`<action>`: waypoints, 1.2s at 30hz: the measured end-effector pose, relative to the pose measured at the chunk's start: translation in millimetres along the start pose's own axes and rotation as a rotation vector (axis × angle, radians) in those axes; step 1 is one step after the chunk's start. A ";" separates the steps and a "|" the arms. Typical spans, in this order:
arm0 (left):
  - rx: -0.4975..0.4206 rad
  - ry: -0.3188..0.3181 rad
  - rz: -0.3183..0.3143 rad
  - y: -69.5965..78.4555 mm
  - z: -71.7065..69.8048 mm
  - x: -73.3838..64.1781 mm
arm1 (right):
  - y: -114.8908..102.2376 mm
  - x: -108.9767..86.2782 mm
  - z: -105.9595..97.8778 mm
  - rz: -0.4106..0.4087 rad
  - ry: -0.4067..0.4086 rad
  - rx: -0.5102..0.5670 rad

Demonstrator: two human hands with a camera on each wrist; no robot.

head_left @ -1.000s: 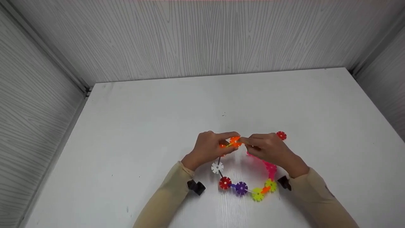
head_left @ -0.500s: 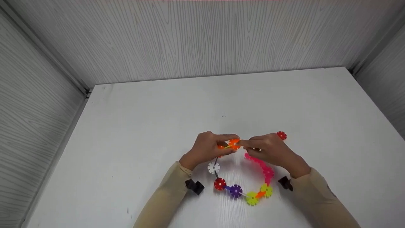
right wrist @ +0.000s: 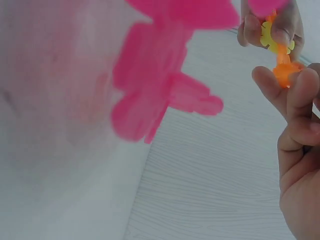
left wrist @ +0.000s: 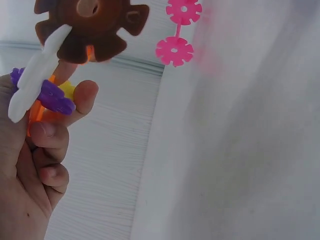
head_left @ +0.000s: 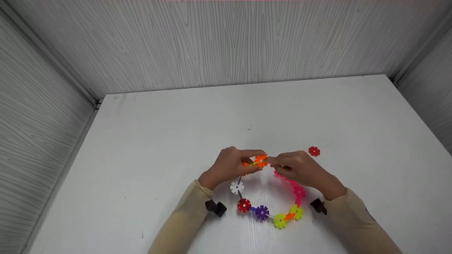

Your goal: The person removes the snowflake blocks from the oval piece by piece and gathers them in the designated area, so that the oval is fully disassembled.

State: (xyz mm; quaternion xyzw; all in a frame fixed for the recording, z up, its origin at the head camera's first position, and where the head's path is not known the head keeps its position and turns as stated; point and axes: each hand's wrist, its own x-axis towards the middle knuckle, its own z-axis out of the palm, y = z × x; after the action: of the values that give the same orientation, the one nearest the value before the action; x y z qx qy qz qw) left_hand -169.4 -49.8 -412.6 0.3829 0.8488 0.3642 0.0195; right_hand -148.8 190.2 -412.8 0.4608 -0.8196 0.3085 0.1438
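Both hands meet over the table at an open ring of notched plastic snowflake discs. My left hand [head_left: 231, 164] pinches an orange disc [head_left: 260, 161] between thumb and fingers. From the other side, my right hand [head_left: 298, 165] pinches another orange disc [right wrist: 285, 74], joined toward a yellow disc [right wrist: 272, 37] in the right wrist view. Below the left hand the chain runs through a white disc [head_left: 237, 187], a red disc [head_left: 244, 205], a purple disc [head_left: 262, 213] and a yellow-green disc [head_left: 280, 221]. Pink discs [head_left: 299, 192] curve up under the right hand, which partly hides them.
A loose red disc [head_left: 314, 151] lies flat beyond the right hand. The white table [head_left: 176, 134] is bounded by grained panels [head_left: 226, 42] at the back and sides. Black wrist mounts [head_left: 216, 208] stick out from the sleeves.
Both hands and the chain have shifted slightly left, with the lower discs sliding a little toward the near edge. The loose red disc is now fully uncovered. Both pinches stay in place.
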 end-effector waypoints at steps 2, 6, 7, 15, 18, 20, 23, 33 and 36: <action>-0.004 0.006 0.009 0.7 -0.7 -0.3 | -1.2 0.3 -1.2 -0.001 -0.001 0.015; 0.087 0.076 0.001 2.4 -1.0 0.4 | -5.2 4.1 0.2 0.024 0.063 -0.046; 0.114 0.094 -0.010 2.9 -0.8 0.5 | -6.5 5.3 1.4 0.034 0.081 -0.068; 0.152 0.124 -0.075 3.6 -1.2 -0.1 | -14.5 8.1 11.3 0.075 0.123 -0.147; 0.131 0.103 -0.079 4.0 -2.9 -0.7 | -13.2 5.4 11.7 0.079 0.099 -0.110; 0.111 0.079 -0.073 4.0 -4.0 -1.4 | -11.8 2.9 10.3 0.062 0.077 -0.088; 0.098 0.045 -0.051 3.9 -4.9 -2.3 | -9.7 -0.5 6.0 0.019 0.049 -0.078; 0.113 0.043 -0.084 4.1 -3.8 -3.4 | -5.6 -1.8 5.4 -0.028 0.048 -0.068; 0.125 0.044 -0.084 4.3 -4.2 -4.8 | -4.7 -1.8 7.3 -0.033 0.065 -0.055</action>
State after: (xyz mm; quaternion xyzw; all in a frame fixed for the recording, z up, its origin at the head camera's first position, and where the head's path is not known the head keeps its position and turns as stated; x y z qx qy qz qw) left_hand -164.6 -53.6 -408.0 0.3395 0.8853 0.3176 -0.0078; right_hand -143.5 184.9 -417.7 0.4598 -0.8150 0.2982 0.1880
